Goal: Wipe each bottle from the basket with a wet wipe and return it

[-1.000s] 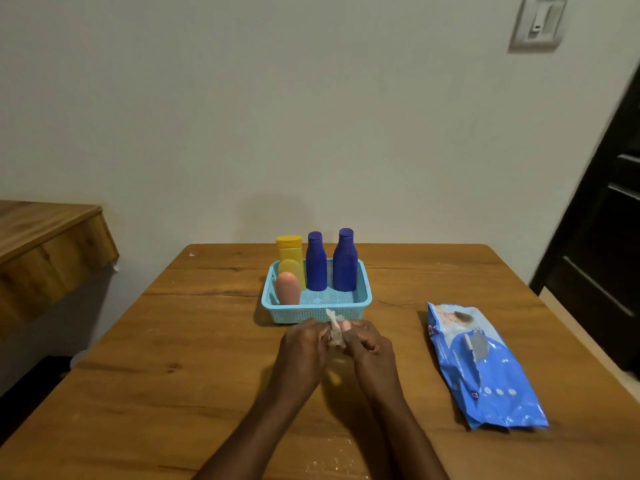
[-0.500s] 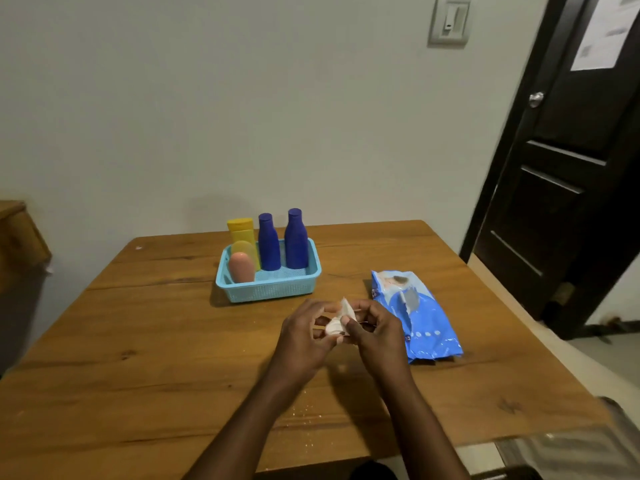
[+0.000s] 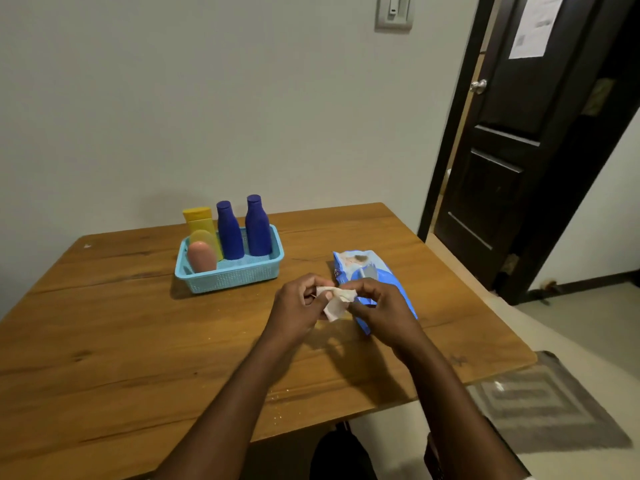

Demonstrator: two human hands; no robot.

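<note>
A light blue basket (image 3: 232,279) stands on the wooden table (image 3: 104,341). In it are two dark blue bottles (image 3: 229,232) (image 3: 257,226), a yellow bottle (image 3: 199,220) and a pink bottle (image 3: 202,257) in front of the yellow one. In front of the basket, my left hand (image 3: 297,310) and my right hand (image 3: 381,308) pinch a crumpled white wet wipe (image 3: 335,301) between them, just above the table. The blue wet wipe pack (image 3: 363,268) lies flat behind my right hand, partly hidden by it.
The table's right edge runs close to a dark door (image 3: 519,133). A grey mat (image 3: 540,403) lies on the floor at the right. A light switch (image 3: 394,10) sits high on the wall behind the table.
The view has swung to the right, bringing the door and the floor in. My hands have stayed together on the wipe and now pull it a little wider between them.
</note>
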